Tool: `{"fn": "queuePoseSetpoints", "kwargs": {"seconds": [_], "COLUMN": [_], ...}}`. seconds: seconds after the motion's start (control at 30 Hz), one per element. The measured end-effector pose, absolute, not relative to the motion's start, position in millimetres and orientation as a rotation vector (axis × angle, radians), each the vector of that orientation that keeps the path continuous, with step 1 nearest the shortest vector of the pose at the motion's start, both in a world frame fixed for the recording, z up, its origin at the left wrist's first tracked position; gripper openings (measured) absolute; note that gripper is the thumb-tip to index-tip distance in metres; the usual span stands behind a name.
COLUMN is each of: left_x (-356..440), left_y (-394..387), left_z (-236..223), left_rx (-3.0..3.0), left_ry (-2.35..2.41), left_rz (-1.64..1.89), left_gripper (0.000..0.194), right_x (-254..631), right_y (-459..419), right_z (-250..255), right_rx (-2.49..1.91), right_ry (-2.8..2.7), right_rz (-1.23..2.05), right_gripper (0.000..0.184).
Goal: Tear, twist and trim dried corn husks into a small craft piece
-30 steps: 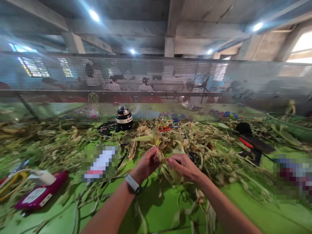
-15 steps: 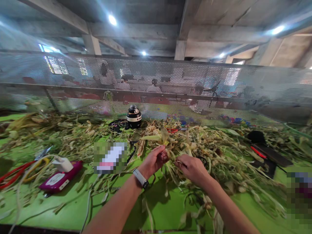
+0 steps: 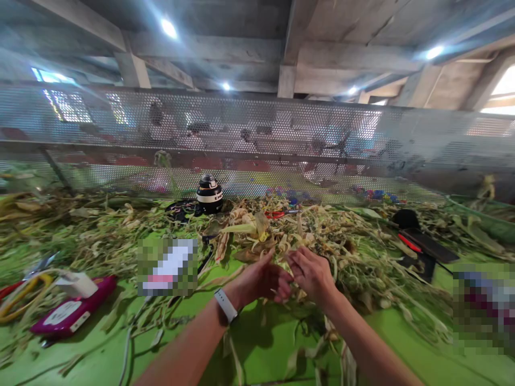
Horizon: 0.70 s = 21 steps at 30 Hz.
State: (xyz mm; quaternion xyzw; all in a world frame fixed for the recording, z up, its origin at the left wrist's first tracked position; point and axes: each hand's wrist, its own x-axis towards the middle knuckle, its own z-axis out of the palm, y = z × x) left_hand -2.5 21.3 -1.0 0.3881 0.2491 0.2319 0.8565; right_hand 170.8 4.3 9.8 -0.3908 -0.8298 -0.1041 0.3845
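While L hand (image 3: 259,280) is nr R hand (image 3: 313,272), husks (image 3: 322,228) lie fwd.

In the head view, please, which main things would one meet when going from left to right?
Purple box → black container with white band → left hand → right hand → black rounded object → green basket.

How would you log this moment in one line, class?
left hand: partly curled, contents unclear; right hand: loosely bunched, contents unclear; nearby: dry-looking, tan, strip-shaped leaves; surface: flat, bright-green tabletop
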Motion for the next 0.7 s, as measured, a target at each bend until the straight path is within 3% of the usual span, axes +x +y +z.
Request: {"fn": "queuePoseSetpoints", "kwargs": {"seconds": [0.07, 0.23, 0.53, 0.7], "left_x": [1.6, -2.1, -10.4, -9.4], "left_y": [17.7, 23.0, 28.4, 28.2], "left_z": [-0.3, 0.8, 4.5, 10.6], "left_rx": [0.767, 0.793, 0.931, 0.896], "left_ry": [0.532, 0.693, 0.965, 1.028], "left_rz": [0.570, 0.843, 1.010, 1.079], "left_gripper": [0.054, 0.025, 0.021, 0.015], "right_x": [169.7, 166.6, 186.3, 219.4], "right_y": [1.9, -2.4, 16.2, 26.5], "right_z": [11.5, 19.1, 21.9, 32.8], "right_rx": [-0.972, -0.943, -1.485, -1.756], "right_ry": [-2.206, -2.358, -2.096, -1.851], "right_rz": [-0.230, -0.347, -0.171, -0.035], "right_gripper": [0.019, 0.023, 0.018, 0.027]}}
